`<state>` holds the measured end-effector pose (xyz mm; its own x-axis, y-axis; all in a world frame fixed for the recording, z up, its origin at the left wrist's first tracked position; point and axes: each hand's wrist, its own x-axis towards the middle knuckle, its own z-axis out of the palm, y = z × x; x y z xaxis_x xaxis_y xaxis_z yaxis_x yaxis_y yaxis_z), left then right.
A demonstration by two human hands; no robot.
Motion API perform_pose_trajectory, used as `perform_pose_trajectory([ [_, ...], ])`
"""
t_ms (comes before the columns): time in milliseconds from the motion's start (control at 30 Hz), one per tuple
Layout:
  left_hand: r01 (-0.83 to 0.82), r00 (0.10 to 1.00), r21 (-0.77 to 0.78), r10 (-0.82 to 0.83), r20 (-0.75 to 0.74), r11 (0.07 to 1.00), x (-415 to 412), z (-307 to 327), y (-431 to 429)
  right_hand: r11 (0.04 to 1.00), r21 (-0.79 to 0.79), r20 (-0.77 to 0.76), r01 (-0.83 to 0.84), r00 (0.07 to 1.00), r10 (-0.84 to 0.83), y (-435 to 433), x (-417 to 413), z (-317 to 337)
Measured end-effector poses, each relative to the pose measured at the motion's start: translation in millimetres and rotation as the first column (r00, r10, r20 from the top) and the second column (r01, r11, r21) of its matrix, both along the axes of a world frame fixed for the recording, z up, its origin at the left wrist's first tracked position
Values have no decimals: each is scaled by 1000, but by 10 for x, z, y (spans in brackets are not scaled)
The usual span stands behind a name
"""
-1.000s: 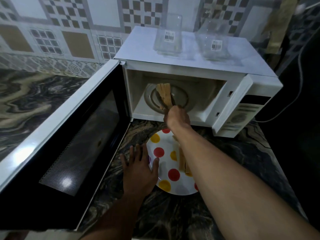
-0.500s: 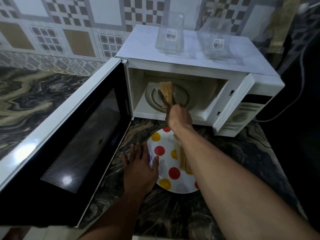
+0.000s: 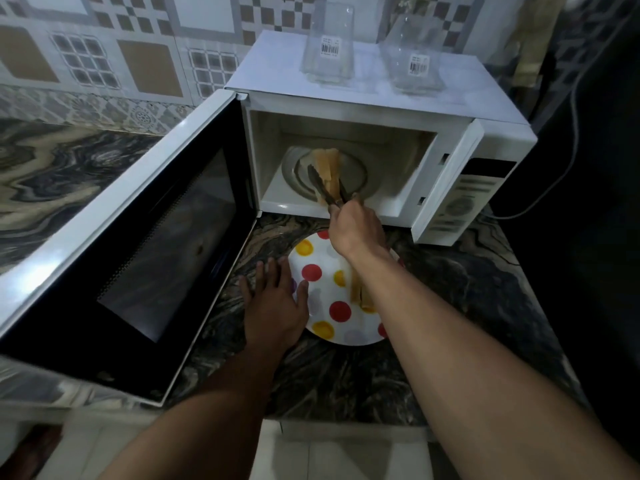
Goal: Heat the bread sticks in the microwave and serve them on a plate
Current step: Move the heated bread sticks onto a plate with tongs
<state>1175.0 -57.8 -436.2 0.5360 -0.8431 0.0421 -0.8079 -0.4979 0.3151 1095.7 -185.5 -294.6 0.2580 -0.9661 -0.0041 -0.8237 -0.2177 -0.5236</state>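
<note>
The microwave (image 3: pixel 381 109) stands at the far side of the tabletop (image 3: pixel 467 306), its door (image 3: pixel 145 258) swung wide to the left. Inside, a few bread sticks (image 3: pixel 329 164) lie on the glass turntable (image 3: pixel 358 174). The right hand (image 3: pixel 353 230) reaches to the opening, fingers curled round the handles of dark tongs (image 3: pixel 314 181), whose arms stand either side of the near end of those sticks; whether they already pinch one I cannot tell. Just near of the microwave sits the spotted plate (image 3: pixel 318 271), with at least two served sticks (image 3: pixel 356 292) on it, partly hidden under the right forearm. The left hand (image 3: pixel 273 306) lies flat beside the plate, fingers straight and slightly spread, thumb touching the rim. Heating looks done and serving partway: some sticks are plated, the rest are yet to be lifted across
</note>
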Motion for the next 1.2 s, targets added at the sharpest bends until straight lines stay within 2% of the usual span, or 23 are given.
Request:
perform_pose_trajectory([
  [367,75,993,114,-64,-97,991,82,78,14,1000,1,5,-3,1000,3,659,-511,-48],
  [733,57,989,295,-14,-145,954,2,174,33,997,73,-48,-12,999,16,1200,-836,-336],
  [933,79,983,305,-24,-181,949,9,196,49,997,58,-31,-50,998,52,1361,-961,-518],
  [1200,86,978,323,-17,-209,942,12,220,43,996,86,-65,5,998,0,1435,-996,-655],
])
